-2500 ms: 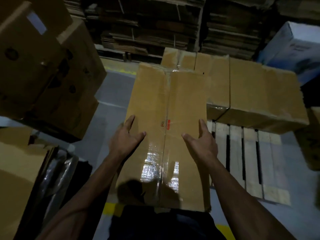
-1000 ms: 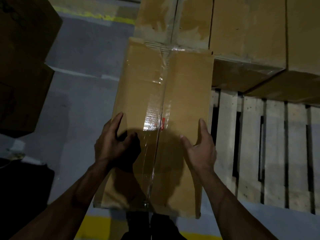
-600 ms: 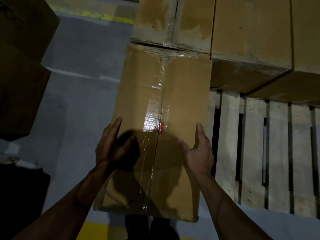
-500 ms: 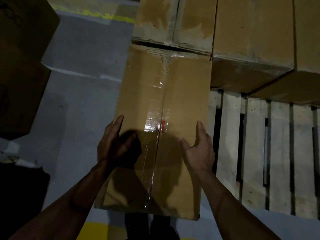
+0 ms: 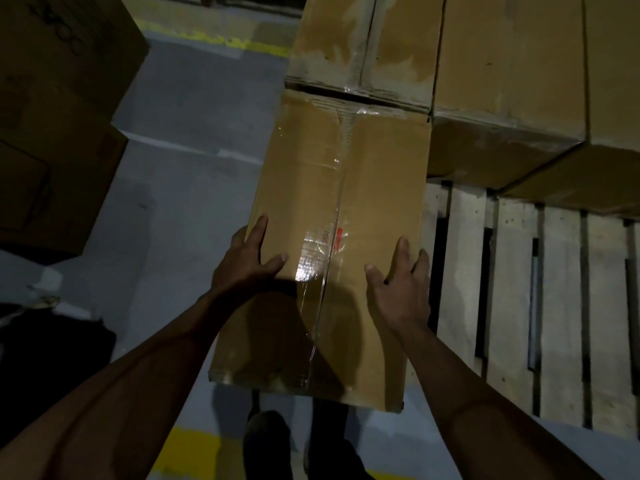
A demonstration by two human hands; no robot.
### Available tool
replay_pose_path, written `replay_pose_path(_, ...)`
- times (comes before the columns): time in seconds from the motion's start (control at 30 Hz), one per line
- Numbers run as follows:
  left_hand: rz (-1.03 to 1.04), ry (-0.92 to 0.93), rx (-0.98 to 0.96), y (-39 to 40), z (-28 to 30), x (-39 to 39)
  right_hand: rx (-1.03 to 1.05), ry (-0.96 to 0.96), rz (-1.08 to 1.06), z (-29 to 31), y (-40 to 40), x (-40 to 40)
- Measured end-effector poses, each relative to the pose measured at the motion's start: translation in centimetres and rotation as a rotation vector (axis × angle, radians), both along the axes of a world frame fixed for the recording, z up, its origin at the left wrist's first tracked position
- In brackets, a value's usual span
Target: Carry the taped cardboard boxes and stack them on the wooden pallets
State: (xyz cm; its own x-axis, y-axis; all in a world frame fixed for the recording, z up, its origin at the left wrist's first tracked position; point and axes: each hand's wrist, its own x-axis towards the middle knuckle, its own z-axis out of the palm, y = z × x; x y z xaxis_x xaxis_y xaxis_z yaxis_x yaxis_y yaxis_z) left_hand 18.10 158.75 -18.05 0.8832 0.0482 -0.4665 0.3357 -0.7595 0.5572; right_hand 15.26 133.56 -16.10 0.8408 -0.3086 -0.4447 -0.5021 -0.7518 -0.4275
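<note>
- Several stacked boxes (image 5: 502,74) already sit on the wooden pallet (image 5: 561,306).
- Left hand (image 5: 247,265) and right hand (image 5: 401,289), each grip spread, press the taped box (image 5: 346,188) sides.
- It butts the stack at the pallet's edge, seemingly not yet released; bare slats remain.

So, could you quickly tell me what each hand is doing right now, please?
Left hand: open, straight fingers pressed on the taped cardboard box, left edge.
Right hand: open, straight fingers pressed on the same box, right edge.

Dim light, grey concrete floor (image 5: 194,140), yellow painted floor line (image 5: 221,41) at the far edge
</note>
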Motion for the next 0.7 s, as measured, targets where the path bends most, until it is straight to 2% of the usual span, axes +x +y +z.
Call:
replay_pose_path(0.3, -0.187, 0.038, 0.163, 1.8, 1.7, -9.3, -0.232, 0.142, 0.318, 0.6, 1.6, -10.8)
replay_pose_path(0.6, -0.39, 0.162, 0.118, 5.3, 1.9, -16.7, -0.189, 0.166, 0.325, 0.5, 2.7, -18.3)
replay_pose_path(0.7, -0.443, 0.077, 0.195, 5.7, 1.9, -17.1, -0.224, 0.153, 0.374, 0.2, 2.4, -19.4)
